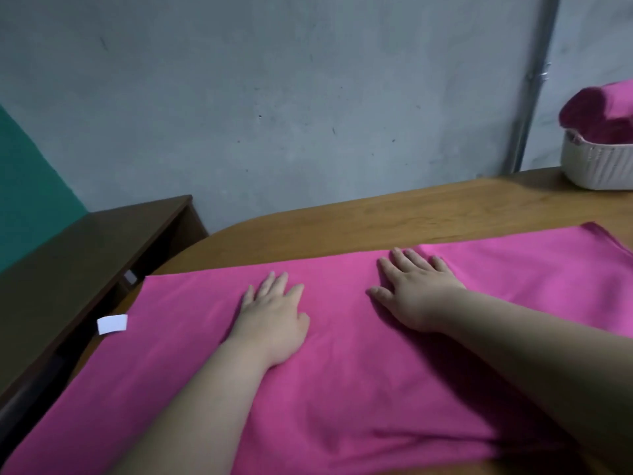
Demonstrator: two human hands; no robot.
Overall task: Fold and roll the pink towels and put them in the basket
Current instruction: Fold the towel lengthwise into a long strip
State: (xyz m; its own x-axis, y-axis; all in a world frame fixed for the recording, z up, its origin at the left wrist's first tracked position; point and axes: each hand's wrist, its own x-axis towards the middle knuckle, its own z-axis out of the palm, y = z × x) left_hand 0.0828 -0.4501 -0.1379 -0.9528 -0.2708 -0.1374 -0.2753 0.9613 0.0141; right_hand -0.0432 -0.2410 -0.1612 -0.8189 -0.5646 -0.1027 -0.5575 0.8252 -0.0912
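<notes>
Hands flat on cloth: seen from the head camera, left hand (272,315) and right hand (412,291) press, fingers straight and gripping nothing, on a pink towel (342,389) spread across the table (376,217); the basket (597,162) sits far right. Uneven smoothing could skew the layers, loosening the roll.

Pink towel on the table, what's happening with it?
A person rests the left hand and right hand flat on a big pink cloth towel spread over the wooden table, as if smoothing it. It is not rolled yet. At the far right, a white ribbed plastic basket holds rolled dark pink towels.
</notes>
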